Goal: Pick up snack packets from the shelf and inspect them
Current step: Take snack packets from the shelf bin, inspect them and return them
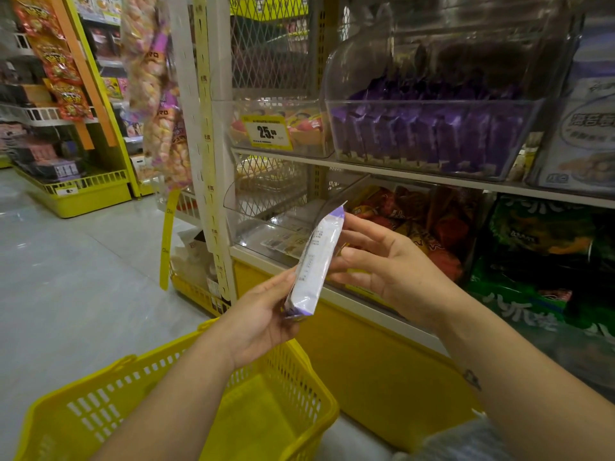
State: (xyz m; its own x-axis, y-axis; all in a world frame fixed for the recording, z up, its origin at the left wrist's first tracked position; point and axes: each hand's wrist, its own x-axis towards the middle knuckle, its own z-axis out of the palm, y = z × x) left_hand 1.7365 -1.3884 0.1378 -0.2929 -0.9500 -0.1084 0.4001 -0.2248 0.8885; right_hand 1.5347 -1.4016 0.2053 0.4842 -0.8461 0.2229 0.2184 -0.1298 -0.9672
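Observation:
A white and purple snack packet (317,261) stands nearly upright in front of the shelf, its printed back turned toward me. My left hand (266,314) grips its bottom end from below. My right hand (376,261) touches the packet's right side with fingers spread and nearly straight. On the upper shelf a clear bin (429,134) holds several matching purple packets. Below it another clear bin holds red and orange snack packets (416,221).
A yellow shopping basket (206,404) hangs below my arms, nothing visible inside. A yellow price tag (268,133) reads 25. Green bags (539,261) fill the lower right shelf. Hanging snack strips (156,94) and another yellow rack (73,181) stand across the grey floor on the left.

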